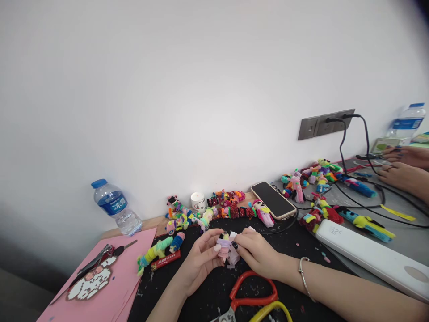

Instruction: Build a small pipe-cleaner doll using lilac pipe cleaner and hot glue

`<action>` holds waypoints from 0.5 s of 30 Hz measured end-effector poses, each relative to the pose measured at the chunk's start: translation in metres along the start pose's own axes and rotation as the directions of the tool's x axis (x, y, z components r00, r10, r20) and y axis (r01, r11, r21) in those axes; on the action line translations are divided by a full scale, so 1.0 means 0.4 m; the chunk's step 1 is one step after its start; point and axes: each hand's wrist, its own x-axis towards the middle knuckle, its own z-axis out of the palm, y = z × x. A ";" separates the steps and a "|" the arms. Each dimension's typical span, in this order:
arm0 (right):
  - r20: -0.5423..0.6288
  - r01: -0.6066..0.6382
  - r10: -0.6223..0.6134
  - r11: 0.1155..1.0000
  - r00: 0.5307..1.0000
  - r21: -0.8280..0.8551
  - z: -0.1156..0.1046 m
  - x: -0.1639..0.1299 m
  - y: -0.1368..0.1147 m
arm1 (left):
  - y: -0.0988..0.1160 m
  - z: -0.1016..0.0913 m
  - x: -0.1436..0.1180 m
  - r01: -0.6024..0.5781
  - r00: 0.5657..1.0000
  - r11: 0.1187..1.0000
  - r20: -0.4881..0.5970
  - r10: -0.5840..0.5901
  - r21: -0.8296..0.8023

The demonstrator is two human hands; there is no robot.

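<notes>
My left hand (200, 261) and my right hand (256, 252) meet over a black mat (201, 290) and both grip one small pink and white fuzzy figure (227, 251). The left fingers hold its left side, the right fingers pinch its right side and top. A silver bracelet (303, 275) sits on my right wrist. Just below the hands lie orange-handled scissors (253, 290) and a yellow handle (271, 311).
Several colourful fuzzy figures (208, 212) line the wall; more (315, 176) lie right. A phone (273, 200), water bottle (115, 206), white cup (198, 202), pink paper (110, 277), pliers (95, 264), white power bank (372, 257), cables. Another person's hands (404, 167) far right.
</notes>
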 end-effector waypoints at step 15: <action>0.012 -0.006 0.006 1.000 1.000 0.002 0.001 0.000 0.001 | 0.001 0.000 0.000 0.004 1.000 1.000 0.002 -0.004 0.011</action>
